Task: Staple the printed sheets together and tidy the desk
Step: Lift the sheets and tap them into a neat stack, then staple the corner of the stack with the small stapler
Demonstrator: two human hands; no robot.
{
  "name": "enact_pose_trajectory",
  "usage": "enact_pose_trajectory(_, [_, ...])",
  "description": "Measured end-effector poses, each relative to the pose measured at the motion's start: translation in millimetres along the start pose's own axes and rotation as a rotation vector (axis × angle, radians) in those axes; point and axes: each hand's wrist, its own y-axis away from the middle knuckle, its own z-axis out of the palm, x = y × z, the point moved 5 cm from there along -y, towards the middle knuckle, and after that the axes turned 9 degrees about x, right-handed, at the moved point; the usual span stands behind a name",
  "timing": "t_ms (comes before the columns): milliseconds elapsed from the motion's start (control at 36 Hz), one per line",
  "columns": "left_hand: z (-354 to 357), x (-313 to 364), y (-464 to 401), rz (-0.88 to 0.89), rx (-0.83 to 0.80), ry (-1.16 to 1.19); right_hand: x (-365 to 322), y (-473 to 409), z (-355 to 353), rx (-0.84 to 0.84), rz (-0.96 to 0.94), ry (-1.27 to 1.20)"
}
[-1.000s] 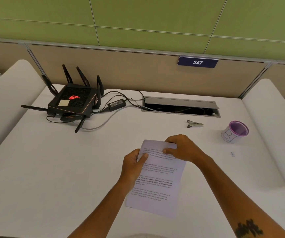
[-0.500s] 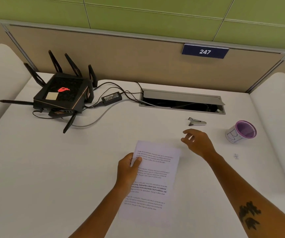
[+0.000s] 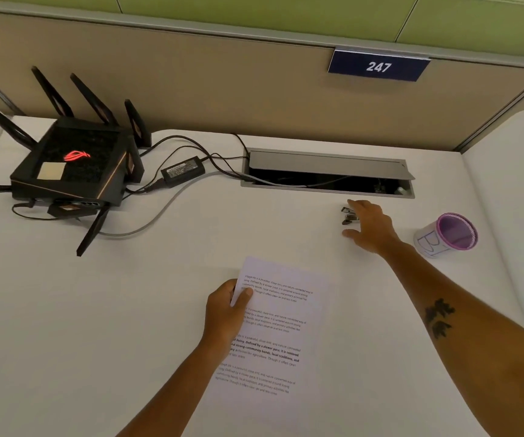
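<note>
Head view, left hand: your left hand pinches the printed sheets at their left edge, thumb on top, the other fingers hidden under the paper.
Head view, sheets: they lie flat on the desk in front of you, text facing up, slightly turned; you cannot tell from here how many sheets are in the stack or how well the edges line up.
Head view, right hand: your right hand reaches out over the stapler, fingers spread and loosely bent above it, thumb low toward the desk; it touches or nearly touches the stapler, and no closed grasp shows.
Head view, stapler: small and dark, it sits on the desk just in front of the cable slot, well apart from the sheets; most of it is covered by your fingers.
Head view, other things: a purple-rimmed cup stands to the right of your hand; a black router with its power brick and cables sits at the far left.
Done: the sheets look gathered and are held in place.
Left: the stapler is not yet lifted, no staple is visible, and the tidying is probably all ahead of you.
</note>
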Motion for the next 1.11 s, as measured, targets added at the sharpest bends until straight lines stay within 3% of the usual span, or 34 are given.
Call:
enact_pose_trajectory(389, [4.3,5.6,2.6,0.008,-0.012,0.02,6.7,-2.4,5.3,0.103,0.036,-0.145])
enact_pose_trajectory(667, [-3.6,9.0,15.8,0.028,-0.004,0.013,-23.3,43.9,-0.7,-0.017,0.013,-0.458])
enact_pose_trajectory(833, [-10.8,9.0,28.9,0.068,0.004,0.023,-70.2,85.3,-14.9,-0.177,-0.133,-0.547])
enact_pose_trajectory(1111, [-18.4,10.8,54.9,0.161,-0.033,-0.045,-148.4,131.7,-38.0,-0.323,-0.497,-0.379])
